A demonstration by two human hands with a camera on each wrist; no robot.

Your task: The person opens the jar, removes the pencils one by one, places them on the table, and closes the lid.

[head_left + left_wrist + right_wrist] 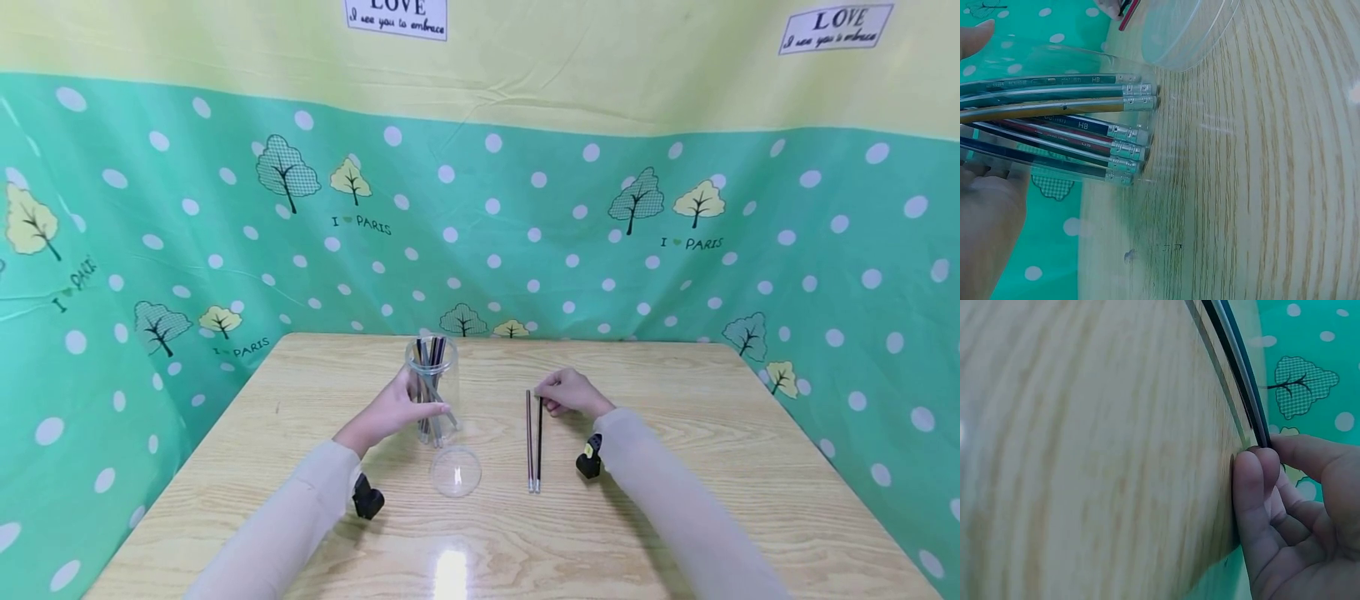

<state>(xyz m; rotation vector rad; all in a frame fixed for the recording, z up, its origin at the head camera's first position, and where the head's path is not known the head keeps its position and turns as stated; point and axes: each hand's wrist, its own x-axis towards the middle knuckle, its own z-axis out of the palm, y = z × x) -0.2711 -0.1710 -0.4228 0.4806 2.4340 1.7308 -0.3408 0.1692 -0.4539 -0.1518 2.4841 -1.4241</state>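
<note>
There's the black pencil (538, 446), about midway between the side edges of the table (750, 467), probably light, stiff and slick, best held mid-shaft, its far-edge end pinched by the right grip (572, 392), the left grip (392, 408) wrapped round the clear jar (452, 387).

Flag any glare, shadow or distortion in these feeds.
Head: bright glare on the table near the bottom edge, a small highlight on the clear lid, shadow beside the right sleeve. Left wrist: a glare spot at the right edge; pencils in the jar look bowed. Right wrist: the black pencil looks curved, probably lens distortion; faint glare at the left edge.
</note>
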